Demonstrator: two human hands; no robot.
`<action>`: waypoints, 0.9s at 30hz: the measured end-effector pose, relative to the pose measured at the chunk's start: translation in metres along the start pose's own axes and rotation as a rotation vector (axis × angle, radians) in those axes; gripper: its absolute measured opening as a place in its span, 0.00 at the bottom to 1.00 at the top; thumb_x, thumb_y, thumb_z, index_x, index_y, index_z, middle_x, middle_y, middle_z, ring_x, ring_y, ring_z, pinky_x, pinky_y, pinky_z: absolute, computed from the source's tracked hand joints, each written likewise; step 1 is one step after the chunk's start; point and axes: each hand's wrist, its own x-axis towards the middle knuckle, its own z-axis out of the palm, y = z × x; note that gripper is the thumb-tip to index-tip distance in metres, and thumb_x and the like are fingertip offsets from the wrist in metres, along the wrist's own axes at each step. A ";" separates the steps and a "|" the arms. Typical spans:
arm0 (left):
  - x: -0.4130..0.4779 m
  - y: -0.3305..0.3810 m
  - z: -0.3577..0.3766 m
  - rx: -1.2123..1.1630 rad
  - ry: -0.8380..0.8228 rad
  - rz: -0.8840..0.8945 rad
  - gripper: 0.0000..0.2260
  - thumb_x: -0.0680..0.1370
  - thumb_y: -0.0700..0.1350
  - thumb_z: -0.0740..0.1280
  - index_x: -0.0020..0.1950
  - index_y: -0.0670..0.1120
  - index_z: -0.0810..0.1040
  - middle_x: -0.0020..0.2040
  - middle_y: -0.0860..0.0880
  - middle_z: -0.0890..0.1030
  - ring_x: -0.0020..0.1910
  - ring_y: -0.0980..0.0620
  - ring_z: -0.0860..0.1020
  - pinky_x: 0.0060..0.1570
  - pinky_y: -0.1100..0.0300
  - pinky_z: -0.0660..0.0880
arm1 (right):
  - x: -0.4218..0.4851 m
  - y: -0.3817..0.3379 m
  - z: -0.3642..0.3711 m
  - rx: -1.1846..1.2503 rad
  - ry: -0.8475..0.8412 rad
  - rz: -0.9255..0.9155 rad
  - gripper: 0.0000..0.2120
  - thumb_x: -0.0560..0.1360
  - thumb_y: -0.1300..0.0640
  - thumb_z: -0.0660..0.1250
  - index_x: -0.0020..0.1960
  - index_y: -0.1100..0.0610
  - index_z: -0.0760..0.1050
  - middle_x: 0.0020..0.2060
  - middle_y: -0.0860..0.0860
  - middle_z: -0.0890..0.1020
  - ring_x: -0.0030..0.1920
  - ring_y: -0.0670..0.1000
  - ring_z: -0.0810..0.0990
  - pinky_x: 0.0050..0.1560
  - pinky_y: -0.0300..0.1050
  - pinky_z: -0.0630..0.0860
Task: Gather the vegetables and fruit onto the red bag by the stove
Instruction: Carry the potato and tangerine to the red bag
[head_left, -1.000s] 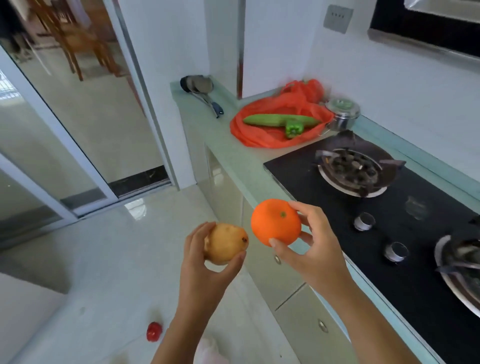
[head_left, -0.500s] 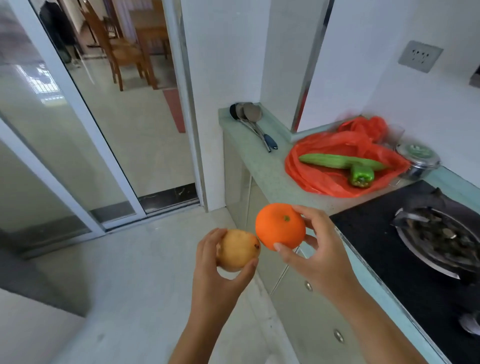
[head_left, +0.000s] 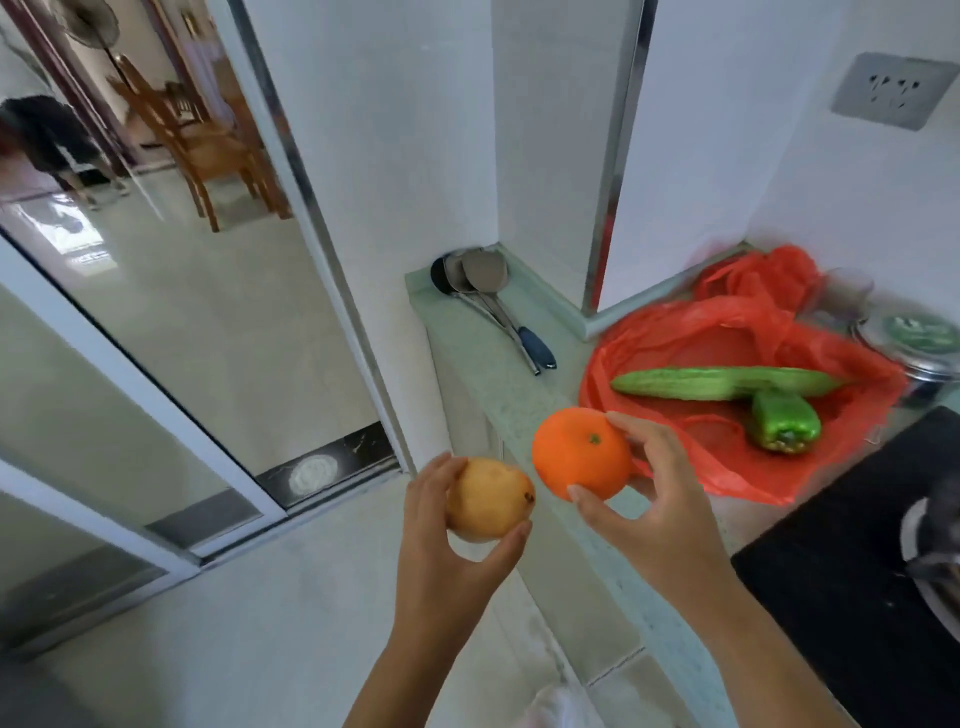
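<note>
My left hand (head_left: 447, 545) grips a yellow-brown pear (head_left: 488, 499) in front of the counter's edge. My right hand (head_left: 654, 499) holds an orange (head_left: 582, 452) just over the counter's front edge, left of the red bag (head_left: 727, 338). The red plastic bag lies spread on the counter beside the black stove (head_left: 852, 561). On it rest a long green cucumber (head_left: 722, 382) and a green pepper (head_left: 784, 421), touching each other.
Metal ladles and a spatula with a blue handle (head_left: 493, 306) lie at the counter's far left end. A steel lidded pot (head_left: 919, 343) stands behind the bag. A glass sliding door (head_left: 156, 322) and tiled floor lie to the left.
The view has swung left and closer to the bag; the bag now sits right beside the orange. Both hands keep their fruit and have come nearer the counter.
</note>
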 end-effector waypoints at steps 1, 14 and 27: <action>0.021 0.001 0.008 0.005 -0.021 0.027 0.28 0.63 0.60 0.71 0.60 0.65 0.65 0.63 0.55 0.70 0.61 0.58 0.69 0.55 0.54 0.75 | 0.014 0.005 -0.004 0.004 0.036 0.014 0.27 0.62 0.42 0.69 0.59 0.40 0.65 0.57 0.37 0.69 0.57 0.43 0.72 0.49 0.35 0.74; 0.146 0.001 0.128 -0.126 -0.310 0.131 0.27 0.64 0.59 0.72 0.61 0.58 0.68 0.60 0.57 0.71 0.60 0.57 0.71 0.52 0.52 0.76 | 0.097 0.065 -0.069 -0.123 0.347 0.193 0.30 0.62 0.53 0.78 0.55 0.38 0.65 0.55 0.39 0.71 0.56 0.35 0.69 0.50 0.26 0.67; 0.231 -0.015 0.223 -0.152 -0.680 0.212 0.32 0.62 0.62 0.70 0.63 0.53 0.69 0.62 0.58 0.68 0.62 0.61 0.67 0.58 0.58 0.71 | 0.129 0.106 -0.085 -0.324 0.637 0.429 0.29 0.64 0.55 0.76 0.59 0.43 0.66 0.55 0.37 0.69 0.57 0.46 0.71 0.54 0.51 0.75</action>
